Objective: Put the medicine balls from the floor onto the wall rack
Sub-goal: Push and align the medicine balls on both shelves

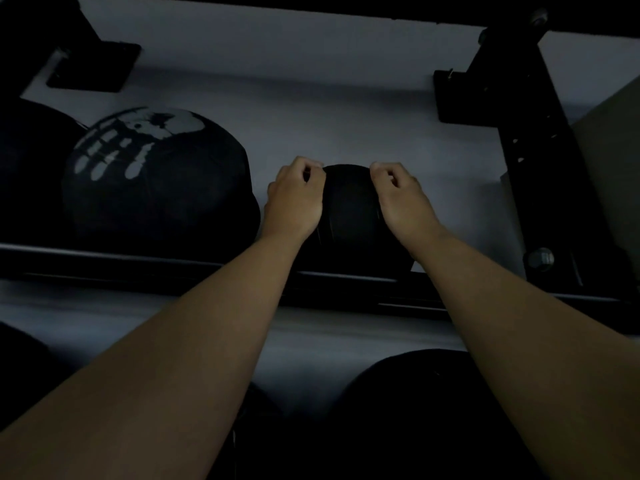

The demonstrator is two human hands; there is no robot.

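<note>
A small black medicine ball [349,216] rests on the black rail of the wall rack [138,265], right of the middle. My left hand [294,199] presses its left side and my right hand [401,199] its right side, fingers curled over the top. To the left on the same rail sits a larger black ball with a white print [156,181]. Beside it at the far left edge is another dark ball [27,168], partly out of view.
The scene is dim. A black upright post with bolts [547,168] stands at the right, a wall bracket [93,64] at the top left. On a lower level lie more dark balls: one at the bottom right [426,410] and one at the bottom left [20,358].
</note>
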